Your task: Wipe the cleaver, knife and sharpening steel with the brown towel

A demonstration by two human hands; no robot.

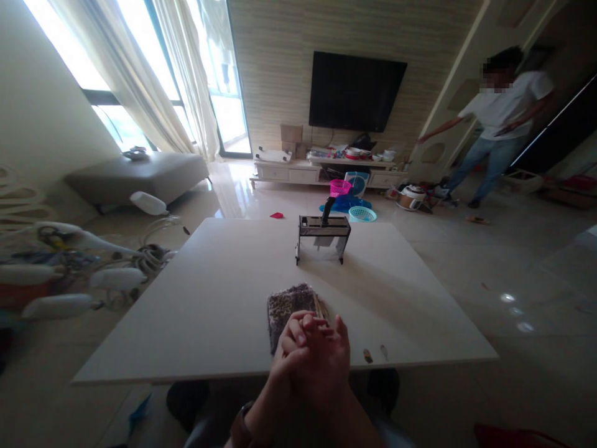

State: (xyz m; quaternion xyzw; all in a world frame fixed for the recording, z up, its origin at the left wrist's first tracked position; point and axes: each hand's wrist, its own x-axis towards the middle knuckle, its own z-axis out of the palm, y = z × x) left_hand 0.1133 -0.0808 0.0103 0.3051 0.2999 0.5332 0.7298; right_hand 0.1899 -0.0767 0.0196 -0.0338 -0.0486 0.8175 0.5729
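Observation:
My left hand (pixel 290 348) and my right hand (pixel 329 364) are pressed together at the near edge of a white table (pixel 224 292), fingers closed. A bundle of thin wooden sticks (pixel 319 307) pokes out from between them, pointing away from me. The sticks lie over a grey mottled cloth (pixel 288 308) spread on the table just beyond my hands. Farther back, near the table's middle, stands a black rack (pixel 323 238) with a dark-handled knife (pixel 328 211) upright in it.
Two small bits (pixel 368 356) lie on the table right of my hands. White padded gear and cables (pixel 69 274) clutter the left. A person (pixel 494 124) stands at the far right. Plastic baskets (pixel 362 213) sit on the floor before a TV cabinet (pixel 298 171).

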